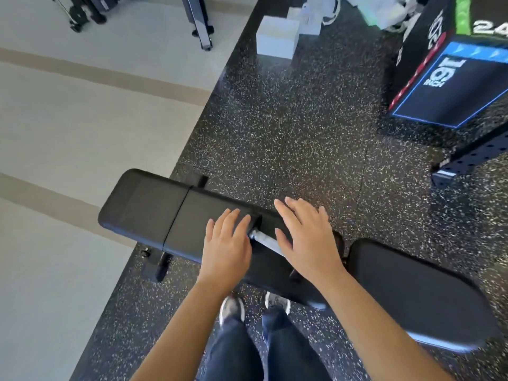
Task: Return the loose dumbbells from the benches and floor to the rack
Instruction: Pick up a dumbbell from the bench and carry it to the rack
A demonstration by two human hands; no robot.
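Observation:
A black dumbbell with a silver handle (264, 241) lies on the black padded bench (154, 210), mostly hidden under my hands. My left hand (226, 247) hovers over its left head, fingers spread and holding nothing. My right hand (308, 236) is spread above the right head and covers it. Only the handle and a corner of the left head show between the two hands. No rack is in view.
The bench stands on speckled black rubber flooring (288, 138), beside pale smooth floor (68, 133) on the left. A black plyo box (450, 86) is at the upper right, white boxes (277, 37) at the top, a perforated black frame (472, 158) on the right. My shoes (233, 306) are below the bench.

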